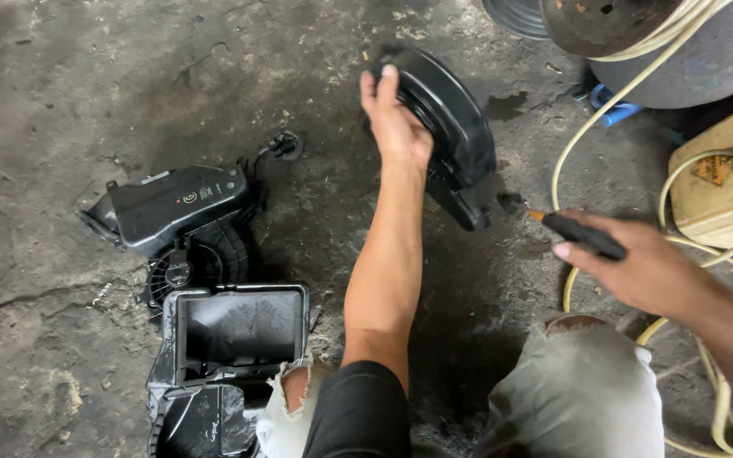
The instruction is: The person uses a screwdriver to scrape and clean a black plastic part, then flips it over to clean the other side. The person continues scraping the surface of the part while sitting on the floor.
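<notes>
Nearest, beside the knees, an open rectangular black plastic housing box (239, 335) lies on the stained concrete floor (61, 76), with a black blower unit with a round fan cage (181, 216) just beyond it, untouched. The right hand (638, 267) is closed around a black-handled air nozzle (577, 231) on a pale yellow hose (604, 110), its tip just beside the curved black plastic fan cover (456, 136). The left hand (396, 123) clamps that cover upright. By its look, cleaning is under way. Open floor lies left; drums crowd the far right.
</notes>
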